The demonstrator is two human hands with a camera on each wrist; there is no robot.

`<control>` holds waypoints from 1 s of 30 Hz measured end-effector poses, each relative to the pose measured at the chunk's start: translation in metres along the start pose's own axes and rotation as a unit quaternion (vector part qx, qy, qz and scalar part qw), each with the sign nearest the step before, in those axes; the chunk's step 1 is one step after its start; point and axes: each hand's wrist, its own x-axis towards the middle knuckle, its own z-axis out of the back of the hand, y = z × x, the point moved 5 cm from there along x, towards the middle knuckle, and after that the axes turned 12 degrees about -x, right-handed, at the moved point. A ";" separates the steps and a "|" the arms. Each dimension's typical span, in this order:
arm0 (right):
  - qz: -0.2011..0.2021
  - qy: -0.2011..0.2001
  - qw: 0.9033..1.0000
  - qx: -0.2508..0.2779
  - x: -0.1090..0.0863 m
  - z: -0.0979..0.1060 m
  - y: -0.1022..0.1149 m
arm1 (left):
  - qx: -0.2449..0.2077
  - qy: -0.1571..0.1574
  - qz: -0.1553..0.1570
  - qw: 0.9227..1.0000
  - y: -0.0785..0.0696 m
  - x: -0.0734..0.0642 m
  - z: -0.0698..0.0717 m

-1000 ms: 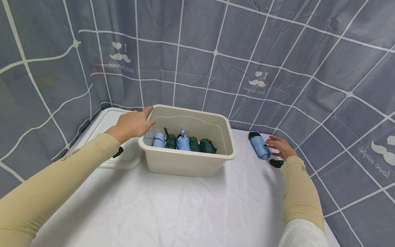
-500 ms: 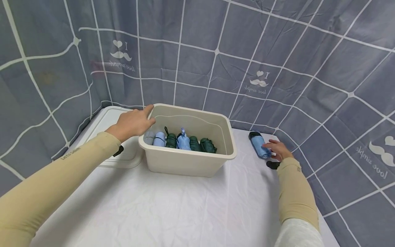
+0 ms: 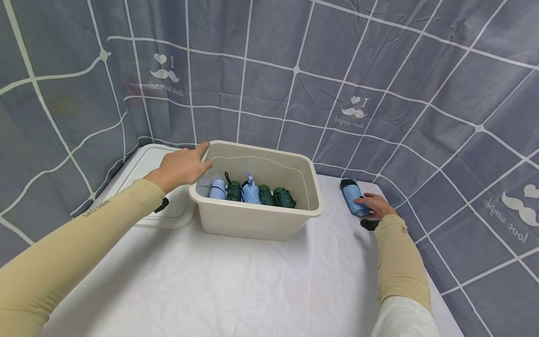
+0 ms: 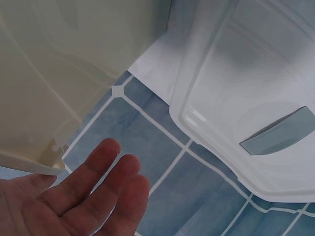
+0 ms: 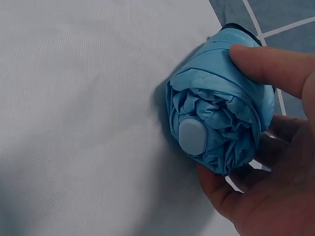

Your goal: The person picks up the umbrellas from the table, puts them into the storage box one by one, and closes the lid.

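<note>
In the head view my right hand [image 3: 376,204] holds the near end of a light blue folded umbrella [image 3: 353,195] on the white table. From the right wrist camera, its thumb [image 5: 266,66] presses on top while fingers curl under the umbrella [image 5: 211,108]. Bunched fabric and a pale end piece face this camera; a dark band shows at the far end. My left hand [image 3: 181,167] rests on the left rim of a beige storage bin [image 3: 257,220], its lower fingers [image 4: 106,191] loosely extended outside the wall. A row of several folded umbrellas [image 3: 250,192], blue and dark green, lies inside.
A white lid [image 3: 143,173] lies left of the bin, partly under my left arm; a grey latch [image 4: 278,132] shows on it. Grey checked curtain [image 3: 269,84] rises behind the table and along both sides.
My right hand has moved left onto the blue umbrella and its thumb has come over the near end. The left hand has stayed at the bin's rim.
</note>
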 end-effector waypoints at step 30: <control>0.018 -0.029 0.999 0.011 0.000 0.001 0.008 | 0.001 0.001 -0.004 1.000 -0.001 -0.001 0.001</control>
